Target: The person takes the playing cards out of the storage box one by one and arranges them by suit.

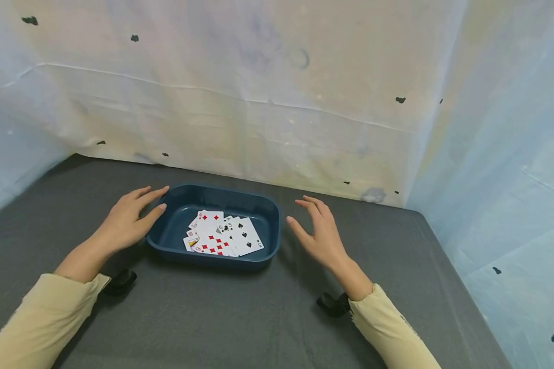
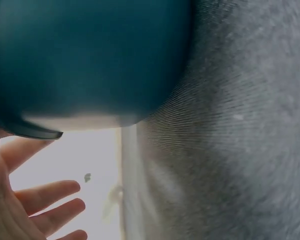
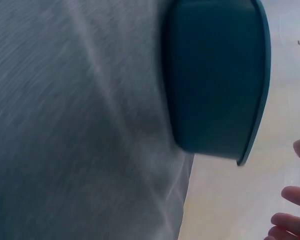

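A dark blue rectangular tub (image 1: pixel 212 260) stands on the grey cloth of the table. Inside it several playing cards (image 1: pixel 246 237) lie face up in a loose, overlapping heap, diamonds and spades among them. My left hand (image 1: pixel 128 218) is at the tub's left end, fingers spread and fingertips right at the rim; the left wrist view shows the tub's outer wall (image 2: pixel 90 60) close above the spread fingers. Off the tub's right end, my right hand (image 1: pixel 320 233) hovers with loosely bent fingers, holding nothing. In the right wrist view a gap separates its fingertips from the tub (image 3: pixel 215 80).
Grey cloth (image 1: pixel 240 318) covers the table around the tub. Behind it hangs a pale, blotchy sheet (image 1: pixel 258 113) with small dark spots, and another pale sheet (image 1: pixel 503 179) hangs along the right side. Black wrist cameras (image 1: pixel 333 305) sit under both sleeves.
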`<action>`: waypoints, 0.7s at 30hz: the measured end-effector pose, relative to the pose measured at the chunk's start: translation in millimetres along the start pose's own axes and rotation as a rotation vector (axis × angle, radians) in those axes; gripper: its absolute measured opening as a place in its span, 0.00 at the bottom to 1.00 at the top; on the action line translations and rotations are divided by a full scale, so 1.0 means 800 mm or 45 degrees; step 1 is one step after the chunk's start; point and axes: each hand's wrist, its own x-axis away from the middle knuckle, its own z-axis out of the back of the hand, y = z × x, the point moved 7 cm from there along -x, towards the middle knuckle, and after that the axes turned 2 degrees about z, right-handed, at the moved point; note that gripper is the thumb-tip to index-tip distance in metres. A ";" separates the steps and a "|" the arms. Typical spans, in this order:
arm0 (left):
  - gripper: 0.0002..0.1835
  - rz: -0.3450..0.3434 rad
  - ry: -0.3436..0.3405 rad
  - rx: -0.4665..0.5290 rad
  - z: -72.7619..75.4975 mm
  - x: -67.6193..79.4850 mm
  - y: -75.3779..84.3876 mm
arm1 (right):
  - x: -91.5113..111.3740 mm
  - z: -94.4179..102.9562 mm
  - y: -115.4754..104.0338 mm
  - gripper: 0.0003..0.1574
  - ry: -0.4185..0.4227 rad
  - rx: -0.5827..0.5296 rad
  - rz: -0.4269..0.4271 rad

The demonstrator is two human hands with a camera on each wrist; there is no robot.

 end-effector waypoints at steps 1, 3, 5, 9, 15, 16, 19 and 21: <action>0.29 0.018 -0.004 0.019 -0.001 0.000 -0.002 | -0.002 -0.001 -0.003 0.29 0.001 -0.013 0.002; 0.29 0.052 -0.006 0.051 -0.002 -0.001 -0.005 | -0.006 -0.004 -0.008 0.28 0.004 -0.040 0.006; 0.29 0.073 0.001 0.071 -0.004 -0.001 -0.006 | -0.011 -0.006 -0.013 0.27 0.009 -0.066 0.003; 0.28 0.103 0.017 0.132 -0.006 0.000 -0.011 | -0.024 -0.011 -0.022 0.26 -0.005 -0.150 -0.045; 0.28 0.154 0.027 0.248 -0.011 0.002 -0.018 | -0.044 -0.029 -0.029 0.24 -0.077 -0.346 -0.229; 0.28 0.152 0.038 0.264 -0.011 0.003 -0.018 | -0.048 -0.033 -0.030 0.24 -0.090 -0.388 -0.262; 0.27 0.152 0.074 0.291 -0.010 0.003 -0.017 | -0.057 -0.043 -0.032 0.23 -0.132 -0.480 -0.358; 0.27 0.151 0.093 0.311 -0.009 0.003 -0.016 | -0.062 -0.050 -0.034 0.22 -0.160 -0.526 -0.410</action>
